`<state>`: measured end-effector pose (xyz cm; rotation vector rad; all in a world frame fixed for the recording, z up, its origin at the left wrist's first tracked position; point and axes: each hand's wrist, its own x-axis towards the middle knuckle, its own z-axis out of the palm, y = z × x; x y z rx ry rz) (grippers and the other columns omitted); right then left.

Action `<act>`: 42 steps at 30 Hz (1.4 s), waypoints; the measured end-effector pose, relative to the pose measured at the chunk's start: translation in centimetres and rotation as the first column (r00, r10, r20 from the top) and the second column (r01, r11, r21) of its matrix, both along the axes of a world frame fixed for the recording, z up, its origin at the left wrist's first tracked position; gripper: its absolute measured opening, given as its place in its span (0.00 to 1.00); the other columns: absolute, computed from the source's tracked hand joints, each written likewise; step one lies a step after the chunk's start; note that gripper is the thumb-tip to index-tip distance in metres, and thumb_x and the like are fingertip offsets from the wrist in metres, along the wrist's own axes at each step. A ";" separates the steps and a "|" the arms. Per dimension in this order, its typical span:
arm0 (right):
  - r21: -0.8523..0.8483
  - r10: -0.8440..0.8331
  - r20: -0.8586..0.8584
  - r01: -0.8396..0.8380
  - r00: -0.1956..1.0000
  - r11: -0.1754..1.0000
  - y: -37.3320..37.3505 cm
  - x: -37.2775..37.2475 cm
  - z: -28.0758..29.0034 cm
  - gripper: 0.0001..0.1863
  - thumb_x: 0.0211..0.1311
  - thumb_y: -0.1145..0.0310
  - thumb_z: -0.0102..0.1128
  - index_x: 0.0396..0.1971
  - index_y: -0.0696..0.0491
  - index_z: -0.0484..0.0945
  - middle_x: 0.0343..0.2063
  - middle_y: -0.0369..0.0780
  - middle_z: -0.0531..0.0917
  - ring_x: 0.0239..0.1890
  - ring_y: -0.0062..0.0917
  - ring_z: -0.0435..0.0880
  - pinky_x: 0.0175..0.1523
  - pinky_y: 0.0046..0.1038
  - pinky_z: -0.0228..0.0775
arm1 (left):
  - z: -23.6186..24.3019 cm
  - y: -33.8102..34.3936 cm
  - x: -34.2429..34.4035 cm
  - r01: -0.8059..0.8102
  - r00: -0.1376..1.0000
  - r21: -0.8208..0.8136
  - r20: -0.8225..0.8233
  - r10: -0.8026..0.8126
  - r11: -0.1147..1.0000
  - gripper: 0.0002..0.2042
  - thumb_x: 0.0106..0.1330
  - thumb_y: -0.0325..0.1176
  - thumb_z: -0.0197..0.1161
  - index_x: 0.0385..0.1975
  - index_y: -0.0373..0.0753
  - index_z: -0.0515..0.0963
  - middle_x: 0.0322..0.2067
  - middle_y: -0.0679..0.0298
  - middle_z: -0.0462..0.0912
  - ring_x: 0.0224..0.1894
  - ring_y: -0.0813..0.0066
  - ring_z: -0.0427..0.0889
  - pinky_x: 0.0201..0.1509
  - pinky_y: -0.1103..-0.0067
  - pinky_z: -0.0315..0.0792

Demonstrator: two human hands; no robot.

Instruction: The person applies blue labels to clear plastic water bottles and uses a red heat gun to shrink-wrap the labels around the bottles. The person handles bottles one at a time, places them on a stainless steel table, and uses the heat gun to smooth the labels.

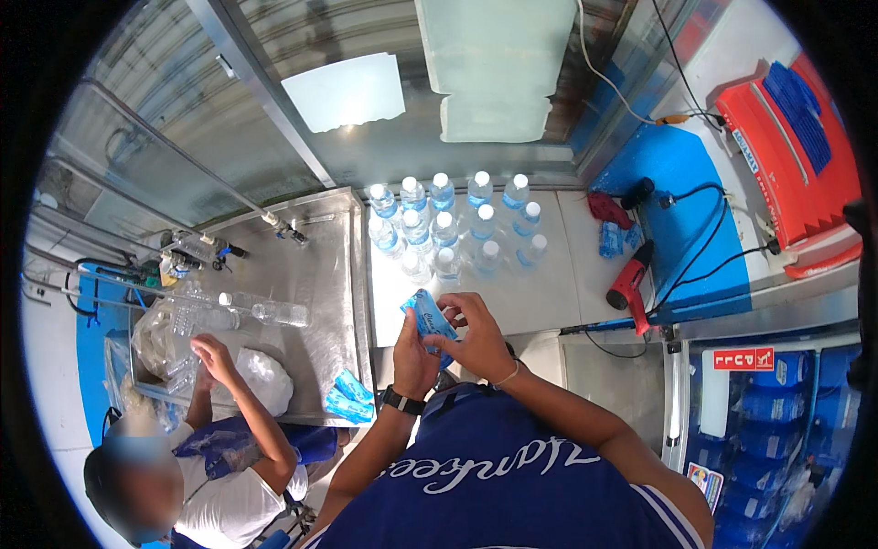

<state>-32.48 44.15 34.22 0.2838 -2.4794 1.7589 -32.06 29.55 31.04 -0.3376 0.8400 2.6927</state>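
Observation:
A flat blue plastic bottle label [428, 309] with white print is held up in front of my chest. My left hand [417, 364], with a dark watch on its wrist, grips it from the left side. On the other side my right hand [476, 331] has bent fingers and a thumb closed on the label's right edge. Just beyond both hands, several small water bottles [443, 194] with white caps stand upright in loose rows on the white counter [540, 316]. Blue bands circle many of them; glare blurs the nearer ones. More blue labels [349, 397] lie at the steel table's near corner.
Left stands a steel table [320, 265] with taps, clear bottles [279, 313] and plastic bags [263, 380]. A co-worker [233, 494] sits there, hands raised. At right lie a red heat gun [631, 288] and its cord; a red machine [786, 165] is beyond, blue packs [773, 412] nearer.

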 end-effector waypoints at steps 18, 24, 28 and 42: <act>-0.432 0.153 0.473 0.077 0.868 0.899 0.4 -3.6 -5.5 0.11 0.70 0.64 0.69 0.42 0.56 0.84 0.29 0.34 0.86 0.30 0.13 0.79 0.35 0.20 0.72 | -3.9 0.4 -0.5 -0.299 0.954 -0.438 -0.149 0.260 0.848 0.23 0.63 0.21 0.75 0.57 0.36 0.75 0.45 0.65 0.86 0.44 0.78 0.85 0.49 0.79 0.80; -0.385 0.242 0.487 -0.042 0.839 0.922 1.0 -8.4 -3.9 0.11 0.73 0.65 0.64 0.46 0.57 0.81 0.32 0.31 0.83 0.36 0.13 0.80 0.41 0.21 0.75 | -5.3 -0.4 1.1 -0.339 0.933 -0.349 -0.007 0.359 0.874 0.20 0.70 0.37 0.73 0.56 0.39 0.76 0.43 0.60 0.85 0.40 0.72 0.85 0.48 0.74 0.81; 0.240 0.193 -0.162 -0.151 0.968 0.959 0.0 -12.3 -1.9 0.08 0.69 0.68 0.64 0.42 0.56 0.80 0.37 0.37 0.87 0.37 0.29 0.85 0.42 0.34 0.72 | -5.8 -0.6 2.2 -0.346 0.924 -0.337 0.038 0.380 0.876 0.22 0.70 0.38 0.73 0.58 0.39 0.75 0.43 0.59 0.85 0.40 0.71 0.85 0.47 0.72 0.81; 0.818 0.694 -0.233 -0.249 0.681 0.519 -2.7 -18.4 -4.3 0.19 0.55 0.67 0.72 0.47 0.55 0.80 0.42 0.45 0.84 0.50 0.40 0.84 0.57 0.44 0.70 | -6.2 -0.2 3.3 -0.352 0.884 -0.442 0.133 0.448 0.825 0.18 0.72 0.41 0.71 0.54 0.39 0.77 0.41 0.61 0.85 0.40 0.72 0.85 0.46 0.73 0.82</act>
